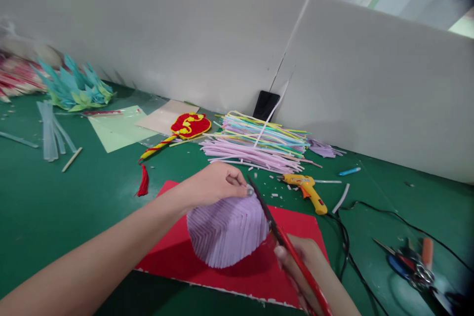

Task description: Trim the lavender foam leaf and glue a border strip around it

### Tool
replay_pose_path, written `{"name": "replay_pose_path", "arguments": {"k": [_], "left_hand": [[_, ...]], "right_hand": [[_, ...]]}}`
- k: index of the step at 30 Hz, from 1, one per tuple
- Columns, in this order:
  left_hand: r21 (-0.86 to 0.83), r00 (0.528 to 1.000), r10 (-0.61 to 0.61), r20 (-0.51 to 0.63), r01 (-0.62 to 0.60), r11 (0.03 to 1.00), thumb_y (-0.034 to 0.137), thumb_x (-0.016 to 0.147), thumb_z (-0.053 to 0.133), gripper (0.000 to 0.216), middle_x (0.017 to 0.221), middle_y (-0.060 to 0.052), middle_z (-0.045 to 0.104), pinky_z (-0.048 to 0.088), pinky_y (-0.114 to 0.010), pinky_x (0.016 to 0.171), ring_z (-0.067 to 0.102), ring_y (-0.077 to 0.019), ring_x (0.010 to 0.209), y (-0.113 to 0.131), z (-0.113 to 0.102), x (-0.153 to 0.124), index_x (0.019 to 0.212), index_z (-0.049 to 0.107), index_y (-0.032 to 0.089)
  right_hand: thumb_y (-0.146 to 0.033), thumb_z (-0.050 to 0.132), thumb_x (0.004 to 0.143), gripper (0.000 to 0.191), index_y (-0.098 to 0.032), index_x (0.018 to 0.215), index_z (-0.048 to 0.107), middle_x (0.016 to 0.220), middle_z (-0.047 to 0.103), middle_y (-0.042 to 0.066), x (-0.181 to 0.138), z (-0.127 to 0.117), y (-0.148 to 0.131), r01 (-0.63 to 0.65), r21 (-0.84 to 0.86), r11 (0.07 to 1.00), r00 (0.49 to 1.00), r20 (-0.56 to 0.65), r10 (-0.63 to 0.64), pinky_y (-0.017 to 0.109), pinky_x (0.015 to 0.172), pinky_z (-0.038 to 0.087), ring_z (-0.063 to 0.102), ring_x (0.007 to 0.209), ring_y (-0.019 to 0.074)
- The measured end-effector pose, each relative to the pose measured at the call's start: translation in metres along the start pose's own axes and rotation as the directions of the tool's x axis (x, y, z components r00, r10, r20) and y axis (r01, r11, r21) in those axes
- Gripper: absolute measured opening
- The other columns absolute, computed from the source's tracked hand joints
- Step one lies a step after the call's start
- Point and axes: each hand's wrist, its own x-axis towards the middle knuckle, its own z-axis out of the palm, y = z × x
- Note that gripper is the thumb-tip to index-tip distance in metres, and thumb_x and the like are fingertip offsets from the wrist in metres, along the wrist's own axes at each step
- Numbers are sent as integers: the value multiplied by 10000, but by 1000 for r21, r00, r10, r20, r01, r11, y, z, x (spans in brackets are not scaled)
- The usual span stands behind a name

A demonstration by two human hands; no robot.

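Observation:
My left hand [222, 185] pinches the upper edge of a fan-shaped lilac piece [229, 234] made of narrow strips set in a chevron pattern. It is held over a red board [292, 222]. In my right hand [301, 261] is a pair of scissors [294, 254] with red handles and dark blades. The blades point up and away, alongside the right edge of the lilac piece, with their tips near my left fingertips. How far the blades are apart is hard to make out.
Lilac and multicoloured strips [255, 153] lie in a bundle behind the board, near a black phone [265, 103]. A yellow glue gun [307, 190] with a black cord is at right, before pliers and other tools [414, 266]. A red fan ornament [190, 126] and blue-green paper foliage [74, 86] are left.

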Motion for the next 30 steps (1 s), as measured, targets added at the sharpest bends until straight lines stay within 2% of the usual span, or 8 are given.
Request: {"name": "replay_pose_path", "arguments": {"k": [8, 11, 15, 19, 21, 25, 28, 30], "left_hand": [[-4, 1000, 24, 15, -24, 1000, 332, 706, 625, 177, 691, -7, 657, 390, -224, 589, 565, -132, 653, -3, -2, 3, 737, 652, 160], [-32, 999, 18, 37, -17, 999, 333, 697, 639, 175, 722, -14, 673, 406, -230, 609, 587, -141, 683, -1, -1, 1, 740, 650, 164], [-57, 998, 30, 60, -26, 998, 350, 700, 636, 187, 750, -15, 689, 424, -239, 619, 613, -157, 709, 2, 4, -1, 783, 651, 183], [-46, 998, 51, 33, -50, 998, 356, 703, 631, 211, 737, -5, 691, 439, -252, 622, 625, -170, 704, 4, 10, -3, 843, 643, 200], [-60, 997, 82, 12, -81, 995, 364, 736, 599, 231, 779, -17, 694, 448, -263, 649, 630, -176, 739, 7, 12, -4, 886, 641, 194], [-210, 959, 162, -231, -212, 954, 366, 863, 425, 272, 962, -64, 675, 452, -280, 794, 611, -168, 894, 16, 10, -8, 866, 607, 164], [-172, 868, 164, -468, -272, 947, 374, 871, 422, 287, 788, -31, 649, 458, -252, 719, 590, -134, 734, 21, 6, -14, 717, 563, 177], [-240, 901, 92, -424, -209, 948, 465, 861, 411, 399, 603, -12, 590, 450, -250, 584, 543, -122, 557, 22, 7, -17, 611, 527, 177]], "right_hand": [[-742, 480, 660, 567, -199, 526, 385, 419, 329, -54, 0, 1, -1, -24, 102, 995, 1000, -14, 25, 209, 359, 138, 266, 365, 55], [-702, 515, 668, 520, -199, 569, 430, 366, 326, -75, 0, 1, -4, -108, 162, 981, 993, -24, 113, 189, 333, 162, 258, 314, 50], [-569, 655, 643, 413, -180, 758, 573, 480, 545, -14, 5, 5, -7, -109, 270, 957, 987, -87, 137, 213, 328, 329, 455, 352, 112], [-370, 773, 597, 391, -172, 899, 621, 763, 669, 41, 13, 9, -4, 34, 347, 937, 990, -140, 16, 260, 616, 513, 639, 734, 200], [-354, 782, 594, 339, -173, 822, 609, 617, 628, 3, 15, 9, 0, 23, 422, 906, 982, -178, 58, 240, 529, 498, 612, 586, 163], [-423, 766, 604, 379, -211, 646, 454, 324, 321, -124, 18, 7, 6, 27, 538, 843, 933, -317, 172, 182, 263, 240, 276, 250, 50], [-411, 757, 623, 375, -199, 671, 451, 374, 433, -90, 19, 1, 7, 127, 574, 809, 894, -420, 158, 179, 265, 219, 313, 256, 49], [-367, 764, 625, 345, -176, 747, 504, 507, 571, -32, 19, -4, 8, 216, 562, 798, 852, -508, 127, 183, 287, 267, 406, 300, 63]]}}
